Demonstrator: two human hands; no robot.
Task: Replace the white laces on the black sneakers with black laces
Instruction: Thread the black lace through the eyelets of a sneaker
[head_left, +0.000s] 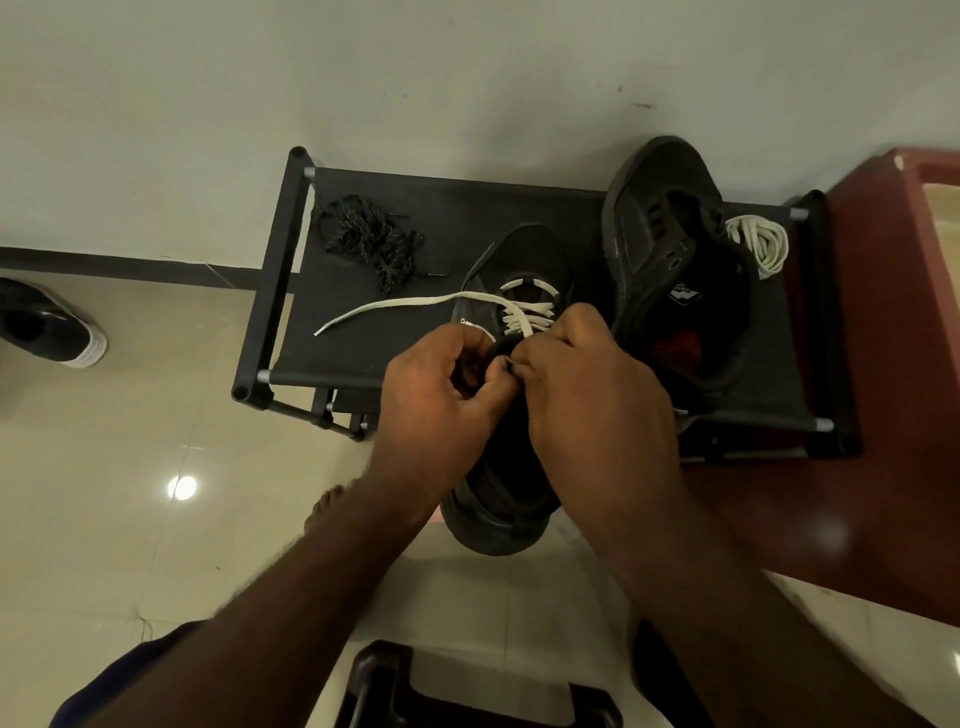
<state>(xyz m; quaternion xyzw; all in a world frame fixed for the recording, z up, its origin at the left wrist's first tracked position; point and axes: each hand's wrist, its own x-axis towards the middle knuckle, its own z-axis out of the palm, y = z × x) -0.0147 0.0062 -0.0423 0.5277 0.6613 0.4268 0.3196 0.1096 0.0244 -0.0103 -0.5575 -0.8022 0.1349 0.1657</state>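
Leftmost, black laces (371, 241) lie heaped on the rack (519, 197). A white lace (395, 309) trails left from the near sneaker (519, 260). The left hand (441, 384) curls round its collar and the right hand (587, 395) pinches that lace. Right of them lies 1 more sneaker, the second sneaker (670, 270), touching a coiled white lace (761, 244).

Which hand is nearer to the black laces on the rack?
Left. The left hand lies below and right of the black laces, apart from them, at the sneaker. The right hand is further right, beyond the left hand, at the same sneaker.
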